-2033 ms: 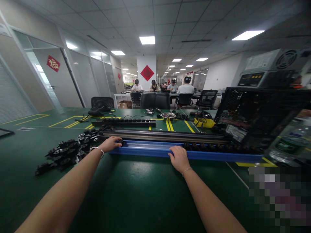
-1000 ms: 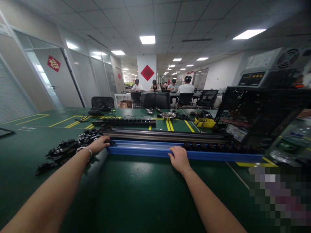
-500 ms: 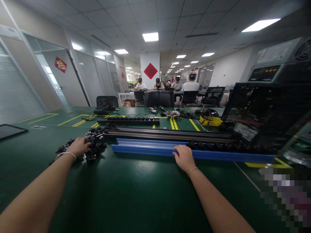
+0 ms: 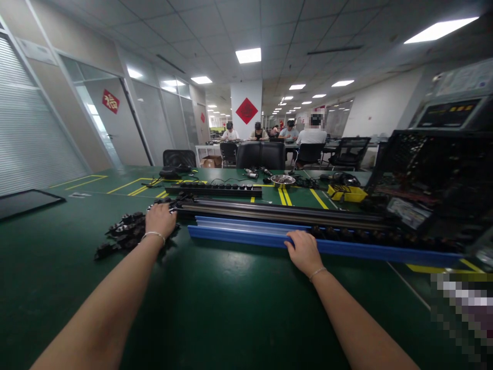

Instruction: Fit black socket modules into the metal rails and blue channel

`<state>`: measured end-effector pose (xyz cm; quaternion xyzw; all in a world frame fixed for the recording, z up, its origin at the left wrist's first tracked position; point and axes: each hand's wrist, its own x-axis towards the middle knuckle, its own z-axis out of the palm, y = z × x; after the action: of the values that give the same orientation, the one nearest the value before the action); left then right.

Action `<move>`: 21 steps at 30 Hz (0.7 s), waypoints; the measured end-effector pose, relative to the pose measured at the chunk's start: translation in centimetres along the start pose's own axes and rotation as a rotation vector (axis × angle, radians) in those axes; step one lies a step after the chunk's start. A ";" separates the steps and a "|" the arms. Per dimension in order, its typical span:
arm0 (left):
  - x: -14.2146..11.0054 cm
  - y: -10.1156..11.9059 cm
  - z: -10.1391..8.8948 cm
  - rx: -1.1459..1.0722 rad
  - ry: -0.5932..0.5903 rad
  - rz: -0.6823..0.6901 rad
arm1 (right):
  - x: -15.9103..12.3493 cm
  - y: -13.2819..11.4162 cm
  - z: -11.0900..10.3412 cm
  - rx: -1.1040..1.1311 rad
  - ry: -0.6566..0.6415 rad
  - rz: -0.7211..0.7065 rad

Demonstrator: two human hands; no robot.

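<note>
Blue channel (image 4: pixel 239 237) lies on the green table (image 4: pixel 231 308), black parts (image 4: pixel 358 235) lining its right stretch; the right hand (image 4: pixel 304 252), fingers bent, grips its near wall. The left hand (image 4: pixel 160 221), two seconds ago at the channel's left end, now half-curls over the black pile (image 4: pixel 125 239); I cannot tell its hold. Beyond, a yellow tray (image 4: pixel 356 196) holds something dark; a metal bowl's (image 4: pixel 283 185) contents are indistinct.

You are in a large office that doubles as a workshop: overhead runs a tiled ceiling (image 4: pixel 215 25) with light panels (image 4: pixel 248 55), glass partitions (image 4: pixel 148 123) line your left, and far off people (image 4: pixel 311 135) sit at a white table (image 4: pixel 213 146) with black chairs (image 4: pixel 261 155). Your near green table (image 4: pixel 231 308), marked with yellow tape (image 4: pixel 285 196), bears a blue rail (image 4: pixel 239 236), a heap of black parts (image 4: pixel 129 231) and, at right, an open computer case (image 4: pixel 435 159).
</note>
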<state>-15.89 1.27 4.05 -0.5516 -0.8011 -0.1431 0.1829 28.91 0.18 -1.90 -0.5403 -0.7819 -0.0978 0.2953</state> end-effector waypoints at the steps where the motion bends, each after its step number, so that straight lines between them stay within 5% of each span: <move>1: 0.0 2.3 0.0 -0.071 0.045 0.079 | 0.0 0.0 -0.1 0.010 0.004 -0.003; 6: -2.7 14.5 0.2 -0.439 0.058 0.386 | 0.2 0.8 -1.2 0.125 0.197 -0.053; 10: -6.7 22.2 -0.1 -0.560 -0.045 0.591 | 0.1 3.0 -2.6 0.056 0.509 0.166; 15: -10.6 28.6 -1.3 -0.538 -0.156 0.830 | -0.4 6.0 -2.7 0.048 0.693 0.500; 21: -12.7 33.6 -2.3 -0.513 -0.227 0.836 | -0.4 6.1 -2.0 0.138 0.676 0.508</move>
<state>20.05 1.50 1.28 -0.8646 -0.4654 -0.1891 -0.0052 35.18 1.32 -1.58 -0.6323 -0.4878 -0.1410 0.5851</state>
